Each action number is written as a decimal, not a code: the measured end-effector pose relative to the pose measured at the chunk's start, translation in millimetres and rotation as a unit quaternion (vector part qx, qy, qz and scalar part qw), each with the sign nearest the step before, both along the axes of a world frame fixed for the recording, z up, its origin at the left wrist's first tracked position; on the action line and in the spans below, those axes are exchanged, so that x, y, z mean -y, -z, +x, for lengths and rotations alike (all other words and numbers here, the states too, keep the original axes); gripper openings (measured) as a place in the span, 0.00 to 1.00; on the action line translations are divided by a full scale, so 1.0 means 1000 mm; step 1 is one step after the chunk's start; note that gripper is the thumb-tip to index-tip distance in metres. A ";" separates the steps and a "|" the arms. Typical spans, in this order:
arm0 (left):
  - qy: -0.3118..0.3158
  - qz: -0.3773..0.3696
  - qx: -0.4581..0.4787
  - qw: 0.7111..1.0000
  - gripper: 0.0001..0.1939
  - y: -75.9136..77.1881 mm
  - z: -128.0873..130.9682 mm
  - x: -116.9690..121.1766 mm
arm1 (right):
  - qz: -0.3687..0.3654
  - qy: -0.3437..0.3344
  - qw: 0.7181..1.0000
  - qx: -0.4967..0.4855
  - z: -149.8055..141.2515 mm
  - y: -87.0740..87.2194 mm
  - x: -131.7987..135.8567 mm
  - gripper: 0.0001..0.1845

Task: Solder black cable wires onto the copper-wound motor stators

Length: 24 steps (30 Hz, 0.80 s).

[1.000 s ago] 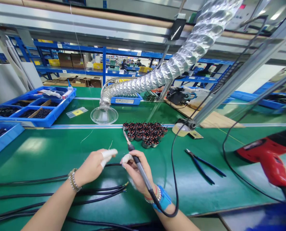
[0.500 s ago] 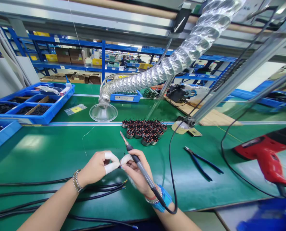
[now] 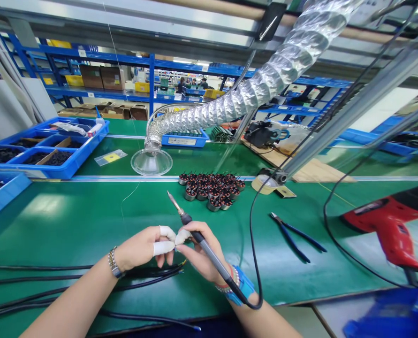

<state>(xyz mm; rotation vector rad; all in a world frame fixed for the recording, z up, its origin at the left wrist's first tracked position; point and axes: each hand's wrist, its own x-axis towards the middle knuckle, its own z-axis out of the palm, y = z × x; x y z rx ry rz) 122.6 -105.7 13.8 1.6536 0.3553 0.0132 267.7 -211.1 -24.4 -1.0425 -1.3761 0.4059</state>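
The right hand [image 3: 203, 249] grips a soldering iron [image 3: 214, 264] with closed fingers, long axis slanting forward-left, tip toward the stators [image 3: 209, 188].

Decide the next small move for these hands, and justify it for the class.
Probably the left hand should take the stripped ends of the black cables: they lie just below it, it holds nothing I can clearly make out, and the right hand grips the soldering iron, its tip pointing away.

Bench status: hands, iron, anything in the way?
Right hand gripping soldering iron, tip forward. Left hand beside it, white finger cots. Black cables below hands; wound stators ahead, apart from tip.
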 end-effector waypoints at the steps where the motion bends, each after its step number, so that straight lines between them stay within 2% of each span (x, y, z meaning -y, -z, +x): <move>1: 0.003 0.000 -0.011 1.000 0.12 0.000 0.000 0.000 | 0.011 0.010 1.000 0.022 0.001 0.000 0.000 0.21; 5: -0.031 0.047 -0.007 0.998 0.17 -0.001 0.001 0.002 | 0.027 0.021 0.998 0.051 0.003 -0.001 0.000 0.22; 9: -0.084 0.026 0.001 0.996 0.11 0.002 0.003 0.004 | 0.006 0.016 1.000 0.013 0.005 0.003 -0.001 0.24; 12: -0.102 0.051 0.011 0.993 0.09 0.003 0.003 0.004 | 0.002 0.013 0.999 0.031 0.006 0.002 -0.001 0.24; 17: -0.101 0.098 0.002 0.990 0.08 0.000 0.003 0.003 | 0.016 0.019 0.996 0.080 0.004 -0.006 -0.003 0.21; 24: -0.092 0.211 -0.004 0.973 0.10 -0.002 0.003 0.005 | -0.019 0.055 0.996 0.066 0.002 -0.006 -0.003 0.20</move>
